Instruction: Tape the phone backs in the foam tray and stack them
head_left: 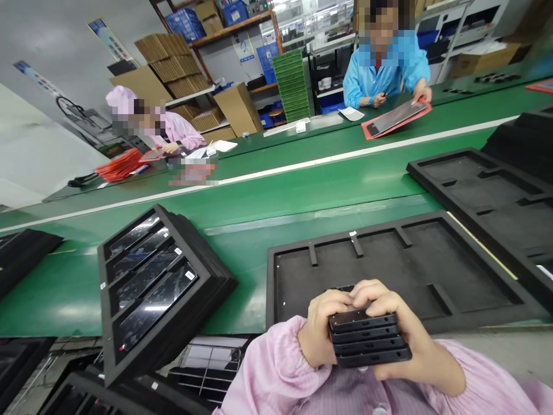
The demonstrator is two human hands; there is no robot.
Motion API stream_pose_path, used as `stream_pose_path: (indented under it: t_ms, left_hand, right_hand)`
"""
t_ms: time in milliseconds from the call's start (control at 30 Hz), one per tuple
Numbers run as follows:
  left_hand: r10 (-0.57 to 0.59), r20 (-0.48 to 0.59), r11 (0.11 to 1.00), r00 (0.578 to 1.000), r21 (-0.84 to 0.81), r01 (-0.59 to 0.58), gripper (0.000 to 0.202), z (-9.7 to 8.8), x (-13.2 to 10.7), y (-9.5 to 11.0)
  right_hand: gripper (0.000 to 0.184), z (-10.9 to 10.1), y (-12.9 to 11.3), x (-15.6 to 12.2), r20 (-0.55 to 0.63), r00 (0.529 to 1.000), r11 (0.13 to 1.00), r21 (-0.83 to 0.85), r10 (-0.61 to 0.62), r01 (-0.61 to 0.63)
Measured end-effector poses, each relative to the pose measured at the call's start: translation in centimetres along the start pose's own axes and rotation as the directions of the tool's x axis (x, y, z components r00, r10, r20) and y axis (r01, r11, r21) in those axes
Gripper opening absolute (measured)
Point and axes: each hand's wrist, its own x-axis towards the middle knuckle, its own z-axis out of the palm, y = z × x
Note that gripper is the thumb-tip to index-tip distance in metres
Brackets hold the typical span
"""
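Close to my body I hold a stack of several dark phone-like units (369,347), their short edges with ports and holes facing me. My left hand (322,323) wraps the stack's left side, its fingers bent over the top. Around the right side curls my right hand (408,328), with its thumb underneath and fingers over the top unit. Both hands are closed on the same stack. Just beyond them lies a black foam tray (319,282) with shallow dividers; the hands hide part of its near edge.
Left stands a tilted stack of black foam trays (211,276), the top one holding several glossy dark panels (158,305). More trays (488,190) lie right. Across the green bench (259,202), a person in blue (384,69) holds a red sheet and dark panel; another wears pink (181,129).
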Motion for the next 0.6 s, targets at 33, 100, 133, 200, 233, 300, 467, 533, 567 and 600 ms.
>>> stream_pose_path:
  t_ms: [33,100,133,200,233,300,467,533,567,600]
  left_hand:
    - [0.017,0.001,1.0,1.0,0.0,-0.017,0.034,0.06,0.03,0.01]
    - [0.054,0.003,0.998,0.999,-0.013,-0.054,0.031,0.07,0.17,0.14]
    - [0.067,0.004,0.998,0.998,-0.02,-0.067,0.029,0.03,0.23,0.26]
    - [0.06,0.008,0.998,0.998,-0.012,-0.06,0.027,-0.09,0.25,0.55]
    - [0.043,0.014,0.999,0.999,0.004,-0.043,0.026,-0.14,0.18,0.68]
    - [0.01,0.023,0.999,1.0,0.034,-0.011,0.025,-0.18,-0.08,0.79]
    - [0.064,0.011,0.998,0.998,0.013,-0.065,0.031,-0.02,-0.67,0.16]
    - [0.108,0.02,0.994,0.994,0.02,-0.108,0.034,-0.02,-0.54,-0.08]
    - [0.125,0.024,0.992,0.992,0.023,-0.125,0.034,-0.04,-0.4,-0.13]
    - [0.139,0.031,0.99,0.99,0.022,-0.139,0.034,-0.07,-0.22,-0.12]
  right_hand:
    - [0.037,-0.01,-0.06,-0.02,0.006,1.0,1.0,-0.006,-0.007,0.007]
    - [0.037,0.01,-0.14,0.04,0.02,0.999,0.999,-0.021,-0.026,0.027]
    - [0.037,0.02,-0.18,0.09,0.025,0.999,0.999,-0.028,-0.036,0.037]
    - [0.037,0.06,-0.26,0.2,0.035,0.998,0.998,-0.044,-0.05,0.051]
    - [0.037,0.07,-0.3,0.23,0.038,0.998,0.997,-0.049,-0.055,0.057]
    - [0.037,0.07,-0.37,0.24,0.045,0.997,0.997,-0.055,-0.055,0.058]
    - [0.038,0.05,-0.43,-0.01,0.055,0.995,0.995,-0.048,-0.082,0.085]
    - [0.038,0.03,-0.47,-0.09,0.061,0.993,0.994,-0.053,-0.097,0.101]
    - [0.038,0.02,-0.49,-0.1,0.065,0.993,0.993,-0.056,-0.1,0.103]
    - [0.037,0.01,-0.52,-0.09,0.066,0.993,0.993,-0.056,-0.1,0.103]
